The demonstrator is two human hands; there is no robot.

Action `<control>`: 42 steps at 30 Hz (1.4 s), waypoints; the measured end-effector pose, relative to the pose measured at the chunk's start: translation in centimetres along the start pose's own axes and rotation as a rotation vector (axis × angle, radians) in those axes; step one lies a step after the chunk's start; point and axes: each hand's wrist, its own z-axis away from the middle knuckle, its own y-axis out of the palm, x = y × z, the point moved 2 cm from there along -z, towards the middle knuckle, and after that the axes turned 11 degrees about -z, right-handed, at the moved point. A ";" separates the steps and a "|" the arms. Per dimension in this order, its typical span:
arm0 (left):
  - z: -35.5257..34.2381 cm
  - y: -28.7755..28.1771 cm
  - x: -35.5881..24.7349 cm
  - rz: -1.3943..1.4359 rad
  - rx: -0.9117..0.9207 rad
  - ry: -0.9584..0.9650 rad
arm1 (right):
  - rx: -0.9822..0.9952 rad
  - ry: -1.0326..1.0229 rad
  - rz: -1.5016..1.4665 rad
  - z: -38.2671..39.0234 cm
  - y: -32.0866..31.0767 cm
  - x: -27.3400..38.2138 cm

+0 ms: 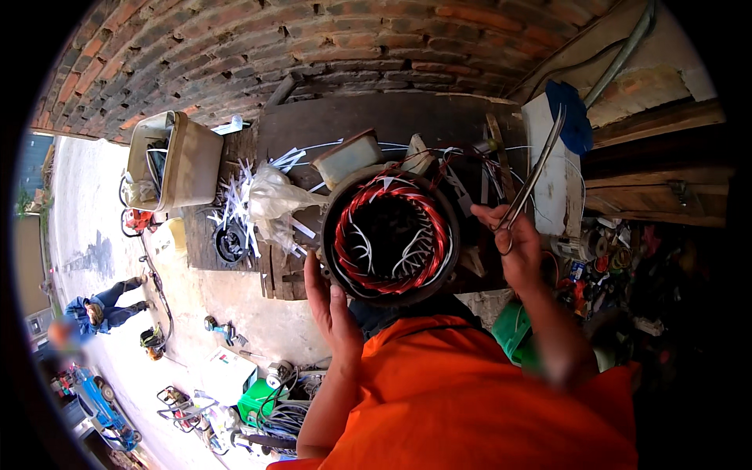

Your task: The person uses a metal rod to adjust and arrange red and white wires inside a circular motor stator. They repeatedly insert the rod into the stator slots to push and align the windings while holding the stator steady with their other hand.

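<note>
At frame centre, the left hand [333, 301] lay flat against the motor stator [389, 235]; the right hand [513, 243] gripped long scissors [531, 178], blades raised. A slip could probably nick the red copper windings [351, 211].

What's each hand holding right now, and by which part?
The right hand holds long scissors by the finger loops, blades pointing up. The left hand holds nothing; it rests open against the lower left rim of the motor stator.

Glossy red wire windings [389, 205] fill a dull metal stator housing [446, 205] beside shiny steel scissors [533, 176].
</note>
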 end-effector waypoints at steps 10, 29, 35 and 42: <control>-2.6 2.4 0.7 0.265 0.009 -0.007 | -0.313 0.154 -0.100 1.2 0.1 -5.2; -11.2 -1.6 0.8 0.382 0.484 0.089 | -0.557 -0.037 0.103 7.0 7.3 -1.5; -10.6 -3.2 1.7 0.209 0.524 0.116 | -0.179 0.240 0.204 10.8 10.0 4.0; -12.5 -2.6 1.1 0.095 0.561 0.123 | -0.028 0.720 -0.675 9.5 17.0 4.3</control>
